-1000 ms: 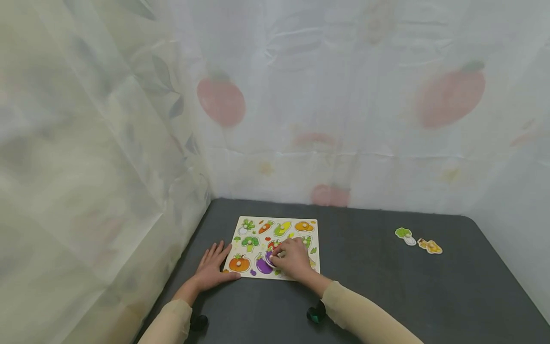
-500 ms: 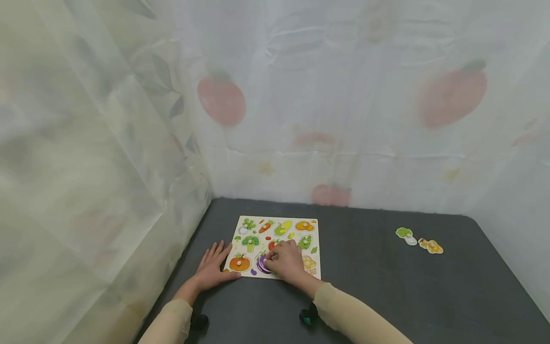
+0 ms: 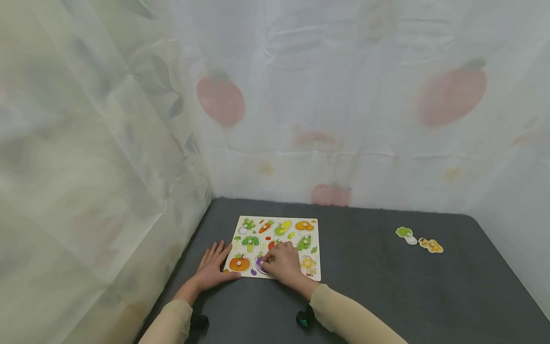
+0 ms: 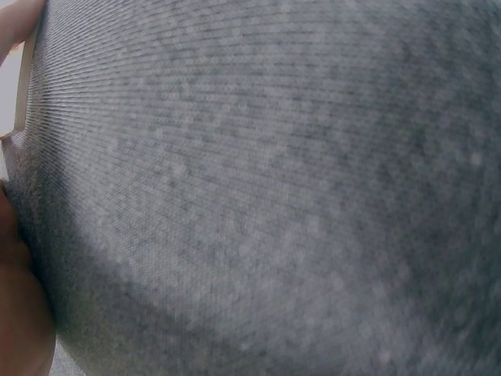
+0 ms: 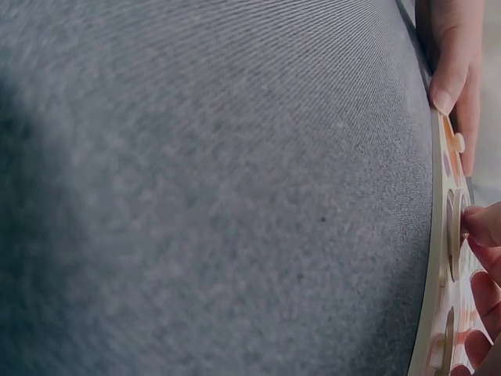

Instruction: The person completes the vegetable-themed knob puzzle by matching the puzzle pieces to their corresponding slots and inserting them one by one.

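A vegetable knob-puzzle board [image 3: 283, 254] lies on the dark table. By its knob, my right hand [image 3: 284, 262] pinches the purple eggplant puzzle piece [image 3: 259, 263], which lies over the eggplant spot at the board's front. In the right wrist view the piece [image 5: 455, 236] stands slightly proud of the board, thumb and finger at its knob. My left hand [image 3: 211, 268] is spread flat at the board's left edge, thumb at the front-left corner beside the pumpkin piece [image 3: 239, 263]. The right hand covers part of the tomato piece [image 3: 272, 245] and the board's front middle.
Two loose pieces lie on the right of the table: a bok choy piece [image 3: 406, 235] and a yellow-brown knobbly piece [image 3: 431, 245]. On the board's right side are a pea piece [image 3: 304, 242] and a mushroom picture [image 3: 308, 264]. Printed curtains [image 3: 369, 143] hang behind and beside the table.
My right hand has shifted a little left, bringing the eggplant piece from beside its printed spot to over it. The mushroom picture now shows. My left hand has stayed put.
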The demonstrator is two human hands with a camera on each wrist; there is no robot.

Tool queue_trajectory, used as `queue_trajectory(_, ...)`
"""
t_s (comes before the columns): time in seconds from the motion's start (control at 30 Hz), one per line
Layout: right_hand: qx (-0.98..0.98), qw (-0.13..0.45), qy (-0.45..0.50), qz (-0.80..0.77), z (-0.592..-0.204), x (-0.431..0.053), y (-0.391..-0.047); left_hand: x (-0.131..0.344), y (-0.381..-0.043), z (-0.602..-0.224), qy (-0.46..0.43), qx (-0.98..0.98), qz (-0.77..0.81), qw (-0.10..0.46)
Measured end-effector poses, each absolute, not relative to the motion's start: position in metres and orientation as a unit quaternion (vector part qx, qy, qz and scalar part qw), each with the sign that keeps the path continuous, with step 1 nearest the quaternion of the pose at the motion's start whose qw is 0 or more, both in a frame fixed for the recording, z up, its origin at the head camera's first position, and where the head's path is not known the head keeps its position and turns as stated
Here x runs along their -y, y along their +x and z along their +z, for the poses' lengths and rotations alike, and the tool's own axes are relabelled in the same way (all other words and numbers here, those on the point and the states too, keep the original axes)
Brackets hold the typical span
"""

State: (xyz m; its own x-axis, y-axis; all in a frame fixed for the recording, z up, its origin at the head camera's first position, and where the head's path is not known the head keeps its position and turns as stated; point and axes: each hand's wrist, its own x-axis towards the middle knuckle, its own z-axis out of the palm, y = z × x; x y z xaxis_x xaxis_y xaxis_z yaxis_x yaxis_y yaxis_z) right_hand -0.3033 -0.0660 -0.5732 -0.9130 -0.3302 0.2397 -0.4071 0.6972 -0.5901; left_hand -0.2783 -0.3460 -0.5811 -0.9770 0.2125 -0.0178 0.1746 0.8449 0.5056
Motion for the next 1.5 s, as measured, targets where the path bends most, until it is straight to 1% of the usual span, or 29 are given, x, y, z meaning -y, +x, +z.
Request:
queue_trajectory(0.23, 0.923, 0.057, 0.198, 0.325, -0.575, 0.068, -0.304, 0.345, -0.278, -0.579, 0.104, -0.959, 0.261, 0.035)
queue_trajectory(0.43, 0.922, 0.064, 0.204, 0.322, -0.575, 0.068, -0.304, 0.345, -0.279, -0.577, 0.096, -0.962, 0.252, 0.052)
queue_trajectory(0.93, 0.926, 0.07, 0.212, 0.305, -0.575, 0.068, -0.303, 0.348, -0.279, -0.588, 0.109, -0.955, 0.276, 0.024)
queue_trajectory(1.1, 0.927, 0.067, 0.212, 0.303, -0.575, 0.068, -0.304, 0.349, -0.281, -0.59, 0.102, -0.955, 0.276, 0.03)
queue_trajectory(1.5, 0.931, 0.086, 0.229, 0.272, -0.575, 0.068, -0.305, 0.351, -0.282, -0.589, 0.097, -0.955, 0.275, 0.044)
